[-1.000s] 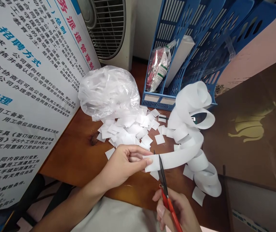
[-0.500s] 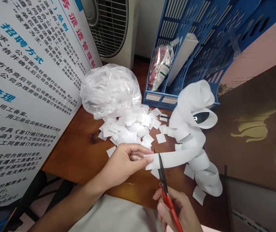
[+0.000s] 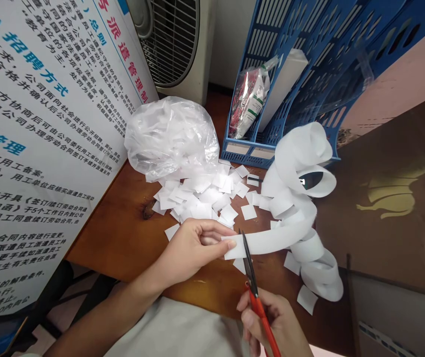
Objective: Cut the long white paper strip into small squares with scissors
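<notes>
My left hand pinches the free end of a long white paper strip, thumb and fingers closed on it. The strip curls away to the right in loose coils. My right hand grips red-handled scissors; their dark blades cross the strip just right of my left fingertips. Behind the hands lies a pile of small white paper squares on the wooden table.
A clear plastic bag holding more paper squares sits behind the pile. A blue file rack with a packet stands at the back. A printed board leans on the left. A fan stands behind.
The hands, strip and scissors have held almost the same place; the blades sit across the strip in all frames. The view has shifted slightly.
</notes>
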